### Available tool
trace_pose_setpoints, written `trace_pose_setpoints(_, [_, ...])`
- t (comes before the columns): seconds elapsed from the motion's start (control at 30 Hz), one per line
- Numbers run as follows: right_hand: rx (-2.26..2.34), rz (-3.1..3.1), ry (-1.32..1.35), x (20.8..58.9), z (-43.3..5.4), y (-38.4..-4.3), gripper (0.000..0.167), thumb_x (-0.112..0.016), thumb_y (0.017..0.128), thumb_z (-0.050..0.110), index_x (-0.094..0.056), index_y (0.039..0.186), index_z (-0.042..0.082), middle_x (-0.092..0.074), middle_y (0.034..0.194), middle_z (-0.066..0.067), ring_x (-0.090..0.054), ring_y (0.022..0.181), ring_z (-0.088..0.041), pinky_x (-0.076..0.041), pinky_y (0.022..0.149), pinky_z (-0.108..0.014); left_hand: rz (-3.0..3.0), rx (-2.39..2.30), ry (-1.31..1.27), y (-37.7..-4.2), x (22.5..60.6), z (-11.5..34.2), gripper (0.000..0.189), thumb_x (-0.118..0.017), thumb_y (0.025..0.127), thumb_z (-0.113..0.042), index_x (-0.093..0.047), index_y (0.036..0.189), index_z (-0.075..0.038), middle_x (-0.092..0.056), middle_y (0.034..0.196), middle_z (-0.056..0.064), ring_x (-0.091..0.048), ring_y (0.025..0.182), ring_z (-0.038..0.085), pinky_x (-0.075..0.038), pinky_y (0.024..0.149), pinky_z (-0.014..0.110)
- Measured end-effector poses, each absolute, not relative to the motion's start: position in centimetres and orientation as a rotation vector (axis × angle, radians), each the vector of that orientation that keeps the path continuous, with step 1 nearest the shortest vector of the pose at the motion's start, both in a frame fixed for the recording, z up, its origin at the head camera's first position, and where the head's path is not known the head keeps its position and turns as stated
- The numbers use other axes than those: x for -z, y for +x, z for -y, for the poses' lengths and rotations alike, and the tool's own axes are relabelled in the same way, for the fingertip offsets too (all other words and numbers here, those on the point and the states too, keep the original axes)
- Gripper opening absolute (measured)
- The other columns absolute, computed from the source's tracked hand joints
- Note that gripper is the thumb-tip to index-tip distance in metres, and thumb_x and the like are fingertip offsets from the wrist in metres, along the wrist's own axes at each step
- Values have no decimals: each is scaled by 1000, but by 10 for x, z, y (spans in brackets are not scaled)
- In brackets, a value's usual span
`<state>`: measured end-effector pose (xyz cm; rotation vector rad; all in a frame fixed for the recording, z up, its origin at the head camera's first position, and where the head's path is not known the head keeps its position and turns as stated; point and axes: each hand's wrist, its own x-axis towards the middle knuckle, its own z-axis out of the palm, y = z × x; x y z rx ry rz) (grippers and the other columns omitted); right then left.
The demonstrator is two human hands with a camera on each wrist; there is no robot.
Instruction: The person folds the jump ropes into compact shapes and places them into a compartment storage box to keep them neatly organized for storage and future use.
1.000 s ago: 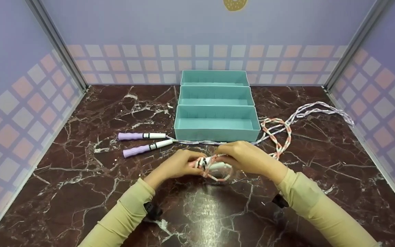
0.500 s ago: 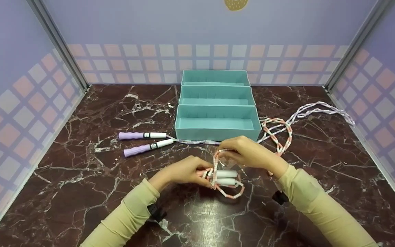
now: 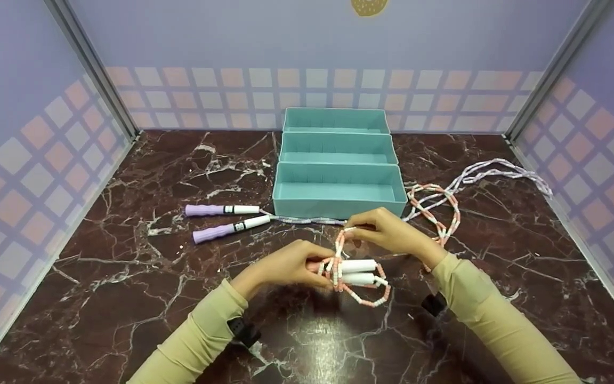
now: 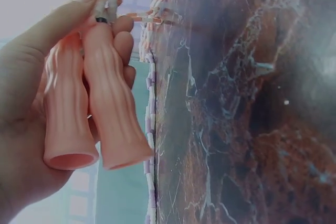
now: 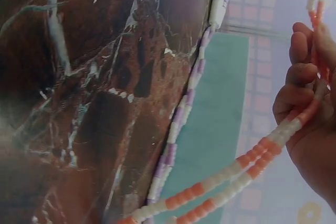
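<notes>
My left hand grips the two handles of a coral-and-white beaded jump rope side by side. In the left wrist view, the ribbed coral handles lie against the palm, thumb across their upper part. Their white ends point right in the head view. Turns of beaded rope wrap the handles' middle, and a loop hangs below the white ends. Just above, my right hand holds the beaded rope with curled fingers. From there a doubled strand trails toward the table on the right.
Three teal bins stand in a row behind the hands. A purple jump rope's handles lie at left. Its purple-and-white cord runs along the front bin and out to the right, near a coral rope loop.
The left hand has shifted slightly right and nearer with the handles, whose white ends now stick out clearly. The right hand has drawn a strand of rope up from the wrapped handles.
</notes>
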<state>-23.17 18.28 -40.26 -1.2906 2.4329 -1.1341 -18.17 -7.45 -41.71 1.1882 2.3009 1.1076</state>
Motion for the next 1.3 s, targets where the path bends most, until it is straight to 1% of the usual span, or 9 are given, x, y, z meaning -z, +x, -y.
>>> trace_pose_setpoints(0.23, [1260, -2396, -1188, 413, -186, -234, 19, -60, 102, 15, -77, 106, 6, -73, 82, -12, -60, 66, -18, -47, 61, -18, -2325, -1235, 1140, -180, 412, 72, 39, -83, 84, -20, -73, 120, -8, -70, 87, 2, -47, 66, 1, -44, 64, 16])
trace_pose_setpoints(0.37, [1361, -2373, -1154, 421, -190, -234, 23, -61, 102, 13, -76, 113, 1, -77, 97, -16, -63, 75, -7, -51, 67, -17, -2362, -1297, 1102, -179, 410, 70, 41, -83, 84, -18, -72, 121, -7, -75, 95, 6, -54, 70, 2, -50, 67, 17])
trace_pose_setpoints(0.5, [1443, -2343, -1242, 430, -194, -236, 35, -77, 88, 7, -72, 120, -5, -76, 107, -20, -66, 85, -1, -54, 75, -17, -2401, -1382, 1041, -181, 409, 69, 45, -84, 83, -16, -71, 124, -4, -75, 99, 11, -55, 72, 3, -51, 67, 17])
trace_pose_setpoints(0.6, [1448, -2376, -1288, 435, -195, -236, 38, -72, 80, -1, -71, 117, -10, -76, 101, -24, -64, 84, 1, -53, 76, -16, -2432, -1481, 974, -182, 409, 69, 52, -84, 82, -15, -68, 130, -4, -76, 108, 13, -56, 75, 2, -50, 68, 15])
trace_pose_setpoints(0.7, [1426, -2447, -1189, 437, -194, -235, 22, -62, 91, -1, -72, 108, -11, -74, 91, -25, -60, 84, 2, -49, 74, -13, -2476, -1578, 898, -184, 410, 68, 52, -85, 82, -14, -69, 130, -2, -76, 110, 14, -57, 77, 2, -50, 70, 14])
trace_pose_setpoints(0.83, [1409, -2521, -1033, 440, -192, -234, 19, -59, 100, 3, -73, 102, -10, -72, 86, -25, -61, 92, -5, -44, 76, -11, -2536, -1668, 794, -185, 409, 68, 49, -84, 83, -13, -69, 128, 0, -76, 109, 16, -61, 81, 5, -52, 72, 13])
trace_pose_setpoints(1.0, [1418, -2534, -1021, 443, -190, -232, 21, -58, 101, 3, -72, 110, -10, -68, 85, -28, -52, 66, -6, -41, 62, -14, -2561, -1741, 688, -186, 408, 67, 53, -83, 84, -12, -66, 132, 1, -74, 117, 19, -67, 89, 10, -57, 78, 16])
trace_pose_setpoints(1.17, [1414, -2558, -1025, 444, -189, -228, 25, -59, 101, 3, -70, 120, -9, -75, 103, -24, -59, 75, 0, -53, 67, -20, -2609, -1839, 567, -191, 406, 68, 53, -84, 82, -11, -67, 130, 2, -75, 115, 19, -65, 80, 10, -55, 68, 16])
trace_pose_setpoints(1.3, [1413, -2512, -1011, 442, -188, -224, 29, -58, 102, 7, -67, 125, -8, -76, 92, -19, -67, 70, -13, -61, 66, -37, -2688, -1859, 510, -196, 407, 70, 55, -86, 81, -14, -68, 131, -1, -75, 117, 16, -63, 80, 7, -51, 67, 14])
